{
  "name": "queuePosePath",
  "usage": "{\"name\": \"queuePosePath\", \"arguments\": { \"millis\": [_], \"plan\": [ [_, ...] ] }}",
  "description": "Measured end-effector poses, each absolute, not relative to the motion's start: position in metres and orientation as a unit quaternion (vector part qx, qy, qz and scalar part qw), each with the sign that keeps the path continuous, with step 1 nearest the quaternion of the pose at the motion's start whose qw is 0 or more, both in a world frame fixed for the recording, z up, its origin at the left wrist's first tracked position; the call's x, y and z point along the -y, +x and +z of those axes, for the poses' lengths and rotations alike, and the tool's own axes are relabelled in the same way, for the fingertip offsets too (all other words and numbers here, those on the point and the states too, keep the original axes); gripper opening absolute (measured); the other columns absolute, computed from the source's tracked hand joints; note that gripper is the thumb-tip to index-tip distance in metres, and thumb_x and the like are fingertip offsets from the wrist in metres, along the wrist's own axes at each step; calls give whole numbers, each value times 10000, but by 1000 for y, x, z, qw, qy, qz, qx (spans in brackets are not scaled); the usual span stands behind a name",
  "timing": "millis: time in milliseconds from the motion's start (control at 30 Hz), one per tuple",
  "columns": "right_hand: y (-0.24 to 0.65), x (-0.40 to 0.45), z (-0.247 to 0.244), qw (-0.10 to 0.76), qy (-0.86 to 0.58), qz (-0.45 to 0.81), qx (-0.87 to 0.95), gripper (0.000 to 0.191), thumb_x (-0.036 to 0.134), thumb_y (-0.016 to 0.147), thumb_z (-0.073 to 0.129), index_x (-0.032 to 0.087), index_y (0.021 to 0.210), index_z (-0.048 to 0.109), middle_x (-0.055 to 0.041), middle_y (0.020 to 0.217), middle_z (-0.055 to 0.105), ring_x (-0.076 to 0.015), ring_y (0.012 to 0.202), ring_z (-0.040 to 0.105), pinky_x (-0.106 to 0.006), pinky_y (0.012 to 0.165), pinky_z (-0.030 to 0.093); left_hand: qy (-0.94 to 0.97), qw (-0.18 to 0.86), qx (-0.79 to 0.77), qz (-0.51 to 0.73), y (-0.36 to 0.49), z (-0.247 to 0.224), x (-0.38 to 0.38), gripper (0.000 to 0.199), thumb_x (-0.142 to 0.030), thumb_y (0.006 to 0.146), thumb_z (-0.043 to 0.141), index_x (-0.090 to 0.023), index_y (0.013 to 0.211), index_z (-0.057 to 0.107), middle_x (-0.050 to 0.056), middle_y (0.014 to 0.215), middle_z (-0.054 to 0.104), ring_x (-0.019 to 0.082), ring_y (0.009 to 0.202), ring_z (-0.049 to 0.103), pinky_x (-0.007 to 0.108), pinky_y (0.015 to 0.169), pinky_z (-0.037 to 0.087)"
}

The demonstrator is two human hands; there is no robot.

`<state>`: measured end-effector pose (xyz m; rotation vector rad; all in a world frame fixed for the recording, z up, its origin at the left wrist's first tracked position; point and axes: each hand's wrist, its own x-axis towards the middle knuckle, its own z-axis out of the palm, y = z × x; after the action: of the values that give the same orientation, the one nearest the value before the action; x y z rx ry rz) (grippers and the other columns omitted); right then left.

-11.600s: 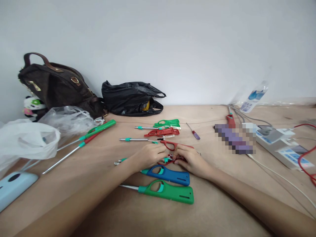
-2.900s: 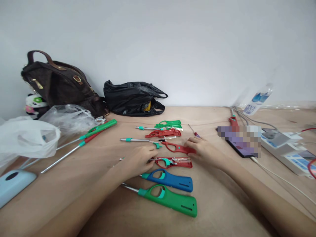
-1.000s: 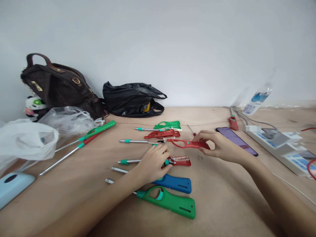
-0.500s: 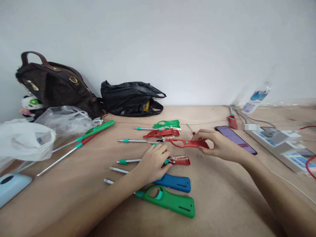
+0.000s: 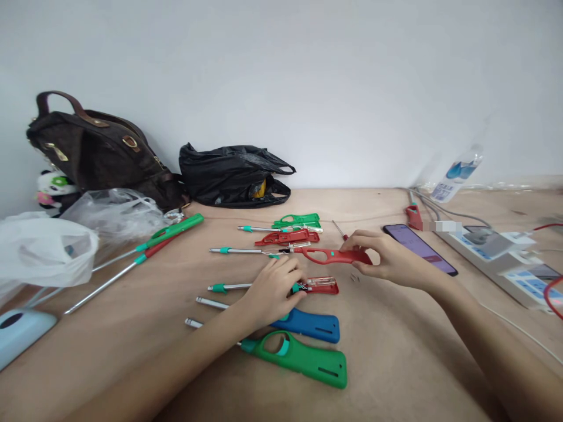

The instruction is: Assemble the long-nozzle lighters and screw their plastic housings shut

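Observation:
My right hand (image 5: 376, 258) pinches the wide end of a red lighter shell (image 5: 325, 255), which is tilted over the table. My left hand (image 5: 275, 287) rests over an opened red lighter (image 5: 325, 285), its fingers bent around the middle, where small parts are partly hidden. Nearer to me lie a blue lighter (image 5: 312, 325) and a green lighter (image 5: 308, 358). Beyond my hands are a metal tube with wires (image 5: 240, 251), red shell pieces (image 5: 285, 237) and green shell pieces (image 5: 297, 220). A screwdriver (image 5: 340, 230) and small screws (image 5: 355, 278) lie by my right hand.
At the left are two long lighters (image 5: 162, 240), plastic bags (image 5: 48, 249) and a pale blue object (image 5: 24, 334). A brown bag (image 5: 101, 152) and black bag (image 5: 229, 176) stand behind. Rightward are a phone (image 5: 420, 249), power strip (image 5: 497, 258), bottle (image 5: 457, 173) and cables.

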<state>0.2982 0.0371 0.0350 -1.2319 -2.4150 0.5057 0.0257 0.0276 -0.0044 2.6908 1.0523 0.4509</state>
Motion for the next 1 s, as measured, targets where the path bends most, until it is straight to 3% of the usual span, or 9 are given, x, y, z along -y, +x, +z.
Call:
{"name": "queuePosePath", "arguments": {
  "millis": [533,833,1000],
  "plan": [
    [298,-38,35,180,-441,195,858,191,164,801,547,203,965,637,-52,933,626,-153,699,558,-313,683,485,901,130,-378,169,26,-5,-27,105,-199,806,686,-192,880,612,35,968,599,246,982,511,349,805,407],
    [297,-38,32,189,-437,194,858,217,144,798,549,207,988,635,-32,882,596,-151,700,542,-304,679,467,939,14,-323,118,26,-1,-25,90,-243,861,614,-185,930,605,70,1003,572,263,965,501,375,788,388],
    [297,-39,29,192,-438,189,858,243,122,786,556,209,997,640,-40,931,600,-152,735,562,-310,718,475,931,2,-333,148,15,8,-24,98,-241,871,584,-172,941,591,74,996,577,253,933,515,372,785,402]
  ]
}}
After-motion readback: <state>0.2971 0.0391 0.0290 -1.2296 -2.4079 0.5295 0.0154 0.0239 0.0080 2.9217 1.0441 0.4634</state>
